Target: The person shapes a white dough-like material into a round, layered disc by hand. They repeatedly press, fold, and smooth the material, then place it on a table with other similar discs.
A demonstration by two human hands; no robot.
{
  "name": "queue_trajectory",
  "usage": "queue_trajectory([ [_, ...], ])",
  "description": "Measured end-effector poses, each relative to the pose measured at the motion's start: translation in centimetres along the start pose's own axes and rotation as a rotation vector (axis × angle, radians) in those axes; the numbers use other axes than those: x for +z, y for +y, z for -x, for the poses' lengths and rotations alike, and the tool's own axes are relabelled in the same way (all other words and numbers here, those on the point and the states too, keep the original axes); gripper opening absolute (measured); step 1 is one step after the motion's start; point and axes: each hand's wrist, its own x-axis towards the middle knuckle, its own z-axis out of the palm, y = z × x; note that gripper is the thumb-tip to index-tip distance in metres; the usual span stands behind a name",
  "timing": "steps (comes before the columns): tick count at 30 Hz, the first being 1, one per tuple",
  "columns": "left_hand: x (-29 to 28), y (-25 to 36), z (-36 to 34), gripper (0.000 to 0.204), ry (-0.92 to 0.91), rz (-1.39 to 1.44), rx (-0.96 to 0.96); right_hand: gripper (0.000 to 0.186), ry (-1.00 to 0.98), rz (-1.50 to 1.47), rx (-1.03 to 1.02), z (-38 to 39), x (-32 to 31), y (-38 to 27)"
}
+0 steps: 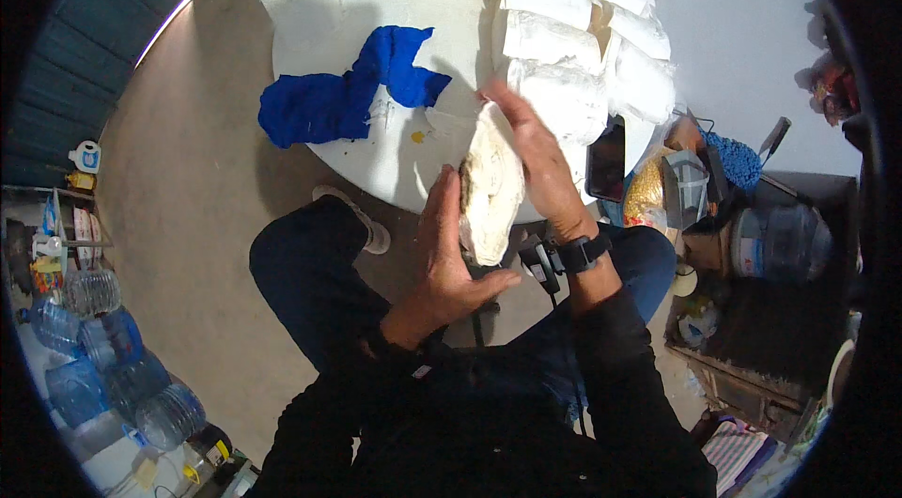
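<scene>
At the white table's (465,38) near edge, the left hand (449,268) and right hand (543,164) grasped an off-white piece (493,183) between them. Its long axis pointed away from the body.

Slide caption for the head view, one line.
Left hand and right hand hold a pale oblong piece at the edge of a white table bearing blue cloth and rows of white pieces.

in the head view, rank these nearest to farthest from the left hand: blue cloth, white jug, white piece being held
From the left hand:
1. White piece: against its fingers, just to their right.
2. Blue cloth: ahead and to the left, on the table.
3. White jug: at the far left of the view.
</scene>
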Motion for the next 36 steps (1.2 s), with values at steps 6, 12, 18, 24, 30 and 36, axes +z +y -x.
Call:
queue_trajectory([
  [6,-3.3,-3.3,-2.0,0.101,-0.078,-0.263,-0.035,0.060,0.138,-0.027,0.178,2.9,0.2,0.0],
  [12,-6.0,-1.0,-4.2,0.085,0.250,-0.054,-0.091,0.078,0.478,-0.101,0.018,3.5,-0.7,-1.9],
  [18,-1.1,0.9,-5.3,0.084,0.211,0.050,-0.213,0.074,0.066,0.335,0.048,2.0,2.5,-2.8],
  [24,0.2,-1.0,-5.6,0.081,0.213,0.070,-0.252,0.071,0.157,0.330,-0.029,2.1,3.2,-2.0],
  [30,-1.8,-2.0,-6.0,0.079,0.388,0.329,-0.160,0.072,0.219,0.288,0.084,1.3,2.5,-1.8],
  [36,-2.4,-2.0,-6.6,0.075,-0.039,0.205,-0.207,0.058,0.169,0.225,0.009,1.8,2.5,-1.7],
])
